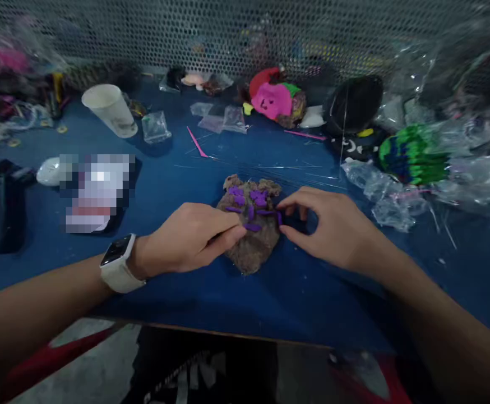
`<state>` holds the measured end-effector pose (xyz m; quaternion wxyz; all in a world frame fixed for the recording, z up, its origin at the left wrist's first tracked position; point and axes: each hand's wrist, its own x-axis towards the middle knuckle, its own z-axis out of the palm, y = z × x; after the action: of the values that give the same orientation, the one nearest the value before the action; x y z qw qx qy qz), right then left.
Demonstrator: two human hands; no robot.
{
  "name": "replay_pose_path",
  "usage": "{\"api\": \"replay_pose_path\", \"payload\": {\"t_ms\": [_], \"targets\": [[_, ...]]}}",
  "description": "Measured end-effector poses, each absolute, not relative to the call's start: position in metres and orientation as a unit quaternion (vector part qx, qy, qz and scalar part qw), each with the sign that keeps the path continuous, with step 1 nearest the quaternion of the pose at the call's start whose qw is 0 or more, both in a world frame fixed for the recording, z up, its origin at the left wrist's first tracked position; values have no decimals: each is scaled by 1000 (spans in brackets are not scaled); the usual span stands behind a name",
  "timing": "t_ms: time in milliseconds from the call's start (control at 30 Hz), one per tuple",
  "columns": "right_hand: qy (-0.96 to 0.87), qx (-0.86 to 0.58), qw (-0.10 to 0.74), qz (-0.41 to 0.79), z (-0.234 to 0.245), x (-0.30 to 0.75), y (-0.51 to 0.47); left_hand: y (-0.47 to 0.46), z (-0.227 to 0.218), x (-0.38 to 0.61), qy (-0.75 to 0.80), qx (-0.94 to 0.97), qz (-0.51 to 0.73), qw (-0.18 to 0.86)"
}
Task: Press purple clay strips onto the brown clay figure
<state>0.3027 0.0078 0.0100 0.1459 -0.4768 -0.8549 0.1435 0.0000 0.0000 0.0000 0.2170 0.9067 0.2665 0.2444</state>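
A flat brown piece [253, 252], clay-like and rough, lies on the table with two ear-like lumps at its top. Purple clay flowers [258, 196] and several thin purple strips sit on its face. My left hand [197, 235], a white watch [121, 264] on its wrist, lies over the piece's left side. Its thumb and forefinger are pressed together, tips at the end of a lower purple strip [252, 227]. At the right edge, my right hand [333, 227] has thumb and forefinger at the two ends of a bent purple strip [279, 217].
A phone [102, 191] and a tilted paper cup [112, 112] are on the left. Pink tools [197, 141] and clear fibres lie beyond the piece. Pink clay shapes [272, 101] stand by the mesh wall [211, 39]. Plastic wrap and a green-blue clay piece [415, 154] crowd the right.
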Motion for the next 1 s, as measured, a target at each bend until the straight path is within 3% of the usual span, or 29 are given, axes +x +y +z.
{"api": "replay_pose_path", "payload": {"t_ms": [267, 333, 467, 600, 800, 1000], "targets": [[-880, -311, 354, 51, 15, 288, -10, -10, 6, 0, 238, 885, 280, 286], [-890, -257, 374, 45, 14, 281, -19, -16, 3, 5, 220, 886, 277, 298], [-907, -214, 342, 119, 12, 270, -31, -24, -2, 13, 182, 887, 268, 328], [-914, -187, 351, 85, 10, 269, -30, -22, -1, 14, 159, 877, 288, 349], [-887, -279, 340, 141, 16, 272, -23, -20, -8, 10, 204, 841, 331, 376], [-932, -212, 291, -32, 14, 279, -20, -20, -13, 10, 256, 811, 330, 409]]}}
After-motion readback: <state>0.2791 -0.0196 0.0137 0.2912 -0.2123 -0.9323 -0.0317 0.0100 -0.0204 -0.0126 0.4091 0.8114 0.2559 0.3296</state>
